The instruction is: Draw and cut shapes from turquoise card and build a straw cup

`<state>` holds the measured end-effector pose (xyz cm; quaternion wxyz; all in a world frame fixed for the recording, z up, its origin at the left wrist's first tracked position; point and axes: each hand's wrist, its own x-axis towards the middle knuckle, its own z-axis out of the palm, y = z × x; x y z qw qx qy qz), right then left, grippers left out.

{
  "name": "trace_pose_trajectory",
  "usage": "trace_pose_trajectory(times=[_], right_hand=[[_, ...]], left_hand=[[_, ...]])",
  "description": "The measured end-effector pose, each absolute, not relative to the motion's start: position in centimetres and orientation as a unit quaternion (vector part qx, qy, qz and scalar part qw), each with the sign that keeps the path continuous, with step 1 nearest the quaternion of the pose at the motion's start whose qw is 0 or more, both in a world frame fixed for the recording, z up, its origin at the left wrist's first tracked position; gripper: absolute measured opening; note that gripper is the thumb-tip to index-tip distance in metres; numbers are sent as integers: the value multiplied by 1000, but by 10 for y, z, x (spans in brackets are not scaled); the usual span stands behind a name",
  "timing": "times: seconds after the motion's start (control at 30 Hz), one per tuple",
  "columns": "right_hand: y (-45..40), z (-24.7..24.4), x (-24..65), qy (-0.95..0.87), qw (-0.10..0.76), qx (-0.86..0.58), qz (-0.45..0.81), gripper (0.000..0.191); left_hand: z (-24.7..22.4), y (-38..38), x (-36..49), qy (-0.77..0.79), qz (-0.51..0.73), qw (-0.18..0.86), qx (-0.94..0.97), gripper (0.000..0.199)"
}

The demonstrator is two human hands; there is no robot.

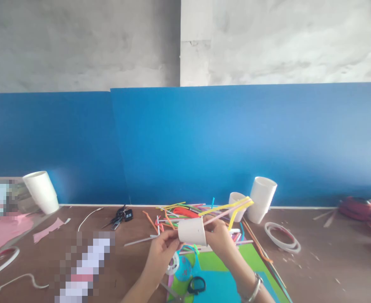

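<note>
white tapered paper cup (191, 232) held sideways above the brown wooden-toned bench (324, 277)

the cup's narrow end is gripped by the left hand (163, 252), its fingers closed on it. the cup's mouth is met by the right hand (218, 235); whether anything is pinched there cannot be told. long pink and yellow plastic straws (247, 203) are seen reaching past that hand toward the bench's far edge. along that edge, multicoloured plastic straws (166, 220) are heaped. farther from it, black-handled scissors (197, 285) are laid over coloured paper sheets (218, 288).
</note>
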<state>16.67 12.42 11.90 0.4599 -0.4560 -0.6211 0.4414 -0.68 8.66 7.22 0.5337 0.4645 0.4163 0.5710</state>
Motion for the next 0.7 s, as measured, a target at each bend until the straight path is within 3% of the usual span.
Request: trace_pose_trajectory(times=[0.23,0.37,0.53,0.7], right_hand=[[129,114,168,-563,441,-368,594,24],[127,116,172,-576,419,-364,600,30],[126,118,171,-593,395,-347,609,33],[126,120,170,-555,458,-383,579,32]], left_hand=[[78,83,-7,449,576,476,490,30],[84,79,-5,484,553,423,530,16],[90,75,-7,485,532,372,586,13],[84,83,-11,463,575,423,526,19]])
